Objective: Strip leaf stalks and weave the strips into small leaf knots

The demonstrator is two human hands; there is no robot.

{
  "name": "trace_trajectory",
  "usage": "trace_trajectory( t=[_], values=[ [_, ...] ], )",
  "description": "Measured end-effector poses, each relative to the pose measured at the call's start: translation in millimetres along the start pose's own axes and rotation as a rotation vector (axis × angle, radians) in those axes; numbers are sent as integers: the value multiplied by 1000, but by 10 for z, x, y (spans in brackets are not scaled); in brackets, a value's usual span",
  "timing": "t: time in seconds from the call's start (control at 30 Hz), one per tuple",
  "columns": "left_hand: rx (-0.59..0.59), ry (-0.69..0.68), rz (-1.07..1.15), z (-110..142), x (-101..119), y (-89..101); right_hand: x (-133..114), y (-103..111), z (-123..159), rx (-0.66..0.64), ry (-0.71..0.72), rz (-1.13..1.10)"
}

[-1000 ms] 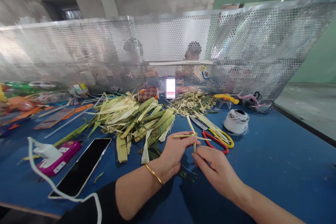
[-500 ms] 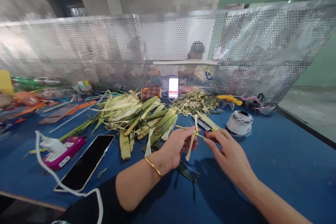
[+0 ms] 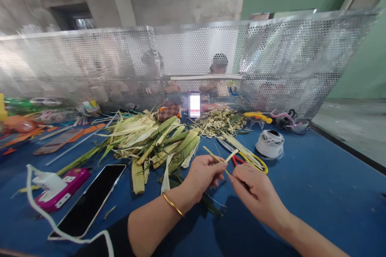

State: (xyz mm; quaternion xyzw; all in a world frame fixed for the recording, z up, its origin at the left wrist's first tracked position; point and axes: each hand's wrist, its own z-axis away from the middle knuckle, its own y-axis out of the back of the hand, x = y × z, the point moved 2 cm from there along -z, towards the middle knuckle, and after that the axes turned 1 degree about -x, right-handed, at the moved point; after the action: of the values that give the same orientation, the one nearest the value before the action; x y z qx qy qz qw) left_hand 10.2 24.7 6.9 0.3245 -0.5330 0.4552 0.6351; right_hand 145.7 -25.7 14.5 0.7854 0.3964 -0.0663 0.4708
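Observation:
Crossed pale corn husk strips (image 3: 231, 156) are held between my two hands above the blue table. My left hand (image 3: 206, 172), with a gold bangle at its wrist, pinches them near their crossing. My right hand (image 3: 251, 184) has thumb and finger closed on the end of one strip. Just beyond my right hand lie scissors (image 3: 259, 161) with red and yellow handles, partly hidden by it and by loose husk strips. A large heap of corn husks (image 3: 150, 136) spreads to the left of my hands. Behind, a pile of shredded husk (image 3: 223, 122) sits on the table.
A spool of white string (image 3: 270, 143) stands at the right. On the left are a black-screened phone (image 3: 90, 200), a magenta power strip (image 3: 64, 190) and a white cable (image 3: 45, 213). Across the back runs a perforated screen (image 3: 187, 48), with people behind it.
The crossed strips have been turned between my hands. My right hand shifted from the strip's lower end to another end at the right, while my left hand keeps its pinch.

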Motion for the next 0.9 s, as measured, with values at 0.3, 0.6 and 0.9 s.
trace_trajectory(
  t=[0.3, 0.6, 0.9],
  values=[
    [-248, 57, 12, -57, 89, 116, 363, -40, -80, -55, -634, -747],
    [-249, -80, -230, -32, -9, 18, 324, -74, -92, 117, -663, -856],
    [-336, -28, -354, 57, 23, -14, 398, -14, -86, 129, -384, -262]
  ],
)
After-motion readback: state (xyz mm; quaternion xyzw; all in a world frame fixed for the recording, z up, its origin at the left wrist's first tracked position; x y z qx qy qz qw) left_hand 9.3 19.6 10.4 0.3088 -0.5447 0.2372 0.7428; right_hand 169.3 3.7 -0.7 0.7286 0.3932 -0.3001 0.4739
